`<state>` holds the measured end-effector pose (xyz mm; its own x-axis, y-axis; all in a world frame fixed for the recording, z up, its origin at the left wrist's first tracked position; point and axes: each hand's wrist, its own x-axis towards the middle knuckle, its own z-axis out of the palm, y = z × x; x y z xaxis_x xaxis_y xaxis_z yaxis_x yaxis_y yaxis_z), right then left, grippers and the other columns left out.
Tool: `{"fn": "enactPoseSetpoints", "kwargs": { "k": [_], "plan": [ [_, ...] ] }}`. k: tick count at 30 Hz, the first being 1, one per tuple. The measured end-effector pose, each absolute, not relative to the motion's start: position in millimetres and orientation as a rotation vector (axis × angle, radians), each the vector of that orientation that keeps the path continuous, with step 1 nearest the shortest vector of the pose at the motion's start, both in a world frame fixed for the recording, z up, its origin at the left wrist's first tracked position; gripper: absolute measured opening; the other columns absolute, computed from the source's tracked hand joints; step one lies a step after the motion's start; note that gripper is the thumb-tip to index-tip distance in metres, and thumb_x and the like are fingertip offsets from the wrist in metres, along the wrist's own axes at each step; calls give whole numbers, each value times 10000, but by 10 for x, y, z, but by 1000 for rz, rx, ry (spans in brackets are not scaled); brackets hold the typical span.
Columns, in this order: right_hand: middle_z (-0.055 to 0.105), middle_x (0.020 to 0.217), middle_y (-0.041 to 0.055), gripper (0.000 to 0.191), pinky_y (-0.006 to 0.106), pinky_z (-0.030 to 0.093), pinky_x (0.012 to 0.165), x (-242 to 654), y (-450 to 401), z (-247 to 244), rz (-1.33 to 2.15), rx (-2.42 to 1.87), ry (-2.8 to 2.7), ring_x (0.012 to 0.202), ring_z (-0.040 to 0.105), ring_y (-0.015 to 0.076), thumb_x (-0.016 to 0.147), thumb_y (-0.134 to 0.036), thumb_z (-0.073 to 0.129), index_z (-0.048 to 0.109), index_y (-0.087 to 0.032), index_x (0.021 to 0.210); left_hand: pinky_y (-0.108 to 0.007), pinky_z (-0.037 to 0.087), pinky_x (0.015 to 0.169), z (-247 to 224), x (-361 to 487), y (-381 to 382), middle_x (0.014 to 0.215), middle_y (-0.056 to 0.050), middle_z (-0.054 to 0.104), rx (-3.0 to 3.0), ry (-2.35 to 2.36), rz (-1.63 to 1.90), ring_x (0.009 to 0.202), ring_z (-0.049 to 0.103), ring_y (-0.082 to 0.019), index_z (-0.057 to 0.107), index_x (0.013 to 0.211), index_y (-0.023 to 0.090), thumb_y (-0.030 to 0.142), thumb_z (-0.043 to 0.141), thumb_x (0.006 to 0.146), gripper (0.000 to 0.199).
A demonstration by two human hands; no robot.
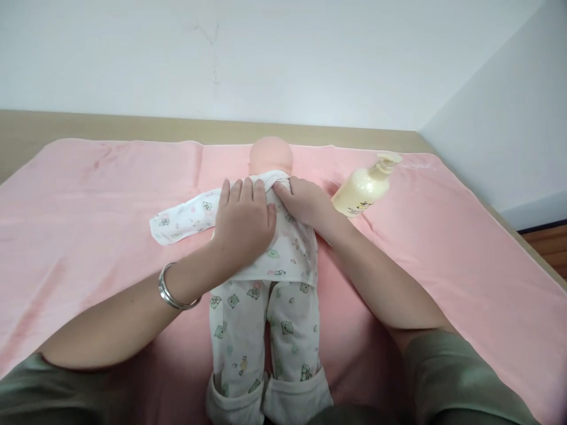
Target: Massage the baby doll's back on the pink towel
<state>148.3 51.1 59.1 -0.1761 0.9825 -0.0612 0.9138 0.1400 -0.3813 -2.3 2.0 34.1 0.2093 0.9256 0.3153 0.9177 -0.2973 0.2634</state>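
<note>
1. Doll at the middle of the pink sheet, which spreads over most of the wooden desk in front of you; its bald head points toward the pale wall.
2. White printed trousers cover its legs, turned up at the cuffs nearest you.
3. Its white printed top has one sleeve stretched out to your left.
4. Your left hand is open, palm down on the top.
5. Your right hand touches the top beside the collar; you cannot tell whether it grips cloth.
6. A cream pump bottle is near your right wrist.
7. A silver bangle circles your left wrist.
</note>
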Motion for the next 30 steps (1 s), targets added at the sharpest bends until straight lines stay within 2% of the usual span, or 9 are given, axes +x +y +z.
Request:
{"fn": "enactPoseSetpoints", "kwargs": {
  "k": [2,5,9,12,16,20,22,25,30],
  "plan": [
    [748,1168,187,511,448,471,1003,1407,387,581,293,-1920,-2252,1085,684,332,1108,-443,299,671,-99,1176,-629,215,1321,327,-63,102,1494,-253,567,2392,1840,641,1468,470,-387,545,1407,56,327,293,1027,531],
    [636,1414,269,538,510,398,1148,1250,130,556,37,-1906,-2296,1322,584,392,1104,-373,315,551,-1,1411,-718,229,1277,326,-203,362,1291,-198,682,2312,1803,522,1318,589,-369,632,1161,163,310,233,1037,443],
    [459,1602,310,617,546,314,1247,1173,5,563,53,-1856,-2331,1516,410,423,1092,-343,319,399,62,1550,-748,253,1251,348,-308,548,1176,-144,718,2224,1793,460,1220,641,-334,602,974,216,285,174,1043,439],
    [540,1541,280,579,531,376,1208,1291,178,600,270,-1820,-2309,1439,501,395,1090,-375,328,506,22,1471,-714,196,1298,357,-219,384,1197,-167,719,2272,1874,515,1265,632,-347,638,1119,170,319,179,1050,488],
    [723,1303,199,578,492,481,1085,1503,486,611,604,-1794,-2195,1229,659,359,1094,-500,312,647,-81,1307,-606,196,1346,321,-42,67,1545,-252,541,2414,1841,618,1525,432,-384,510,1463,-1,343,255,1037,603],
    [731,1256,211,577,526,468,1097,1475,466,583,473,-1860,-2201,1200,669,374,1104,-469,289,656,-57,1272,-547,273,1327,285,-39,113,1619,-263,463,2356,1764,675,1569,372,-380,466,1506,-30,320,291,1020,624],
    [690,1337,242,556,559,419,1158,1372,322,561,257,-1896,-2222,1279,624,391,1106,-411,291,620,-23,1330,-543,369,1257,288,-102,263,1485,-255,594,2275,1718,714,1451,511,-378,584,1367,20,292,308,994,537],
    [544,1535,295,595,577,342,1245,1218,65,519,28,-1846,-2276,1462,488,415,1101,-372,308,482,30,1504,-505,518,1005,292,-194,473,1163,-187,737,2024,1712,808,1102,668,-337,650,1034,159,290,352,950,336],
    [456,1603,321,628,586,329,1275,1174,-92,507,-16,-1766,-2335,1532,416,424,1095,-357,309,409,43,1569,-415,455,765,242,-226,553,838,-94,685,1975,1687,940,788,579,-251,486,758,233,316,392,928,212]
  ]
}}
